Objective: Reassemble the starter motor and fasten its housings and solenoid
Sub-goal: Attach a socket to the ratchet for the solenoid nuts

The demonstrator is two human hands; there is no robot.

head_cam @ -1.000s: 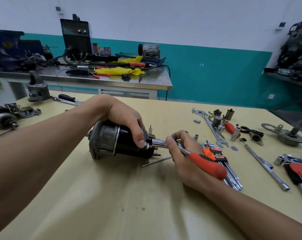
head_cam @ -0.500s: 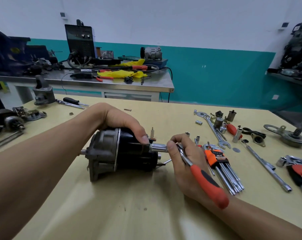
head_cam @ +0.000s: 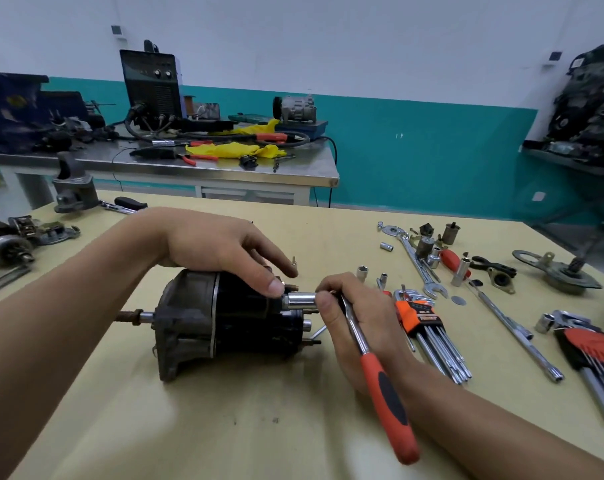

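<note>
Rests relaxed left hand (head_cam: 217,247) on starter motor (head_cam: 224,320), pinches ratchet (head_cam: 380,386) near its head with right hand (head_cam: 362,317), conceals the fastening point under the socket (head_cam: 300,301).

Left forearm (head_cam: 68,306) and right forearm (head_cam: 494,431) bare — wrists too; left hand (head_cam: 217,251) and right hand (head_cam: 362,327) bare, nails short

Resting left hand (head_cam: 221,251) flat atop motor (head_cam: 224,323), sideways on table (head_cam: 189,427). Pinching ratchet (head_cam: 385,389) head with right hand (head_cam: 366,323), socket (head_cam: 302,301) against motor's 3 o'clock end. Further toward 3 o'clock: hex keys (head_cam: 428,327).
</note>
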